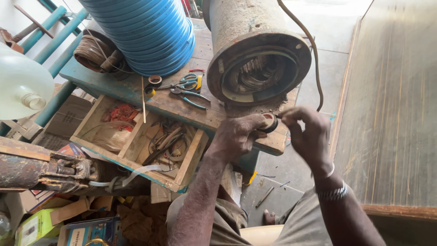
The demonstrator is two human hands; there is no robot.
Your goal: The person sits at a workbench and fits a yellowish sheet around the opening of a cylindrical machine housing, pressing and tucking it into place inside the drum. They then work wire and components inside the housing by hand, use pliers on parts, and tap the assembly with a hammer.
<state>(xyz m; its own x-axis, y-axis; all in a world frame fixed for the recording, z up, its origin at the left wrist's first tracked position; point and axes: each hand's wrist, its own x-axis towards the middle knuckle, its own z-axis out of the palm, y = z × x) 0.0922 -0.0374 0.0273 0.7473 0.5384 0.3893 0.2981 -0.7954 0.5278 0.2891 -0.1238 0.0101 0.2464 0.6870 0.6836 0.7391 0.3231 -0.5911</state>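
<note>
Black tape roll [269, 122], light and stiff, probably best gripped by its rim, sits at the motor's [257, 68] six o'clock, left hand [236, 135] clamping it, right hand [309, 134] pinching its end.

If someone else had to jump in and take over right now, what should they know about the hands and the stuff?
Left hand: holds a small roll of tape at the bench edge.
Right hand: fingers pinched just beside the roll, seemingly on its loose end.
Motor housing: lies on the bench, open end showing wire windings, right behind the hands.
Pliers and scissors: lie unused on the bench, left of the housing.
Done: roll in hand. Left: no tape on the windings that I can see.
</note>
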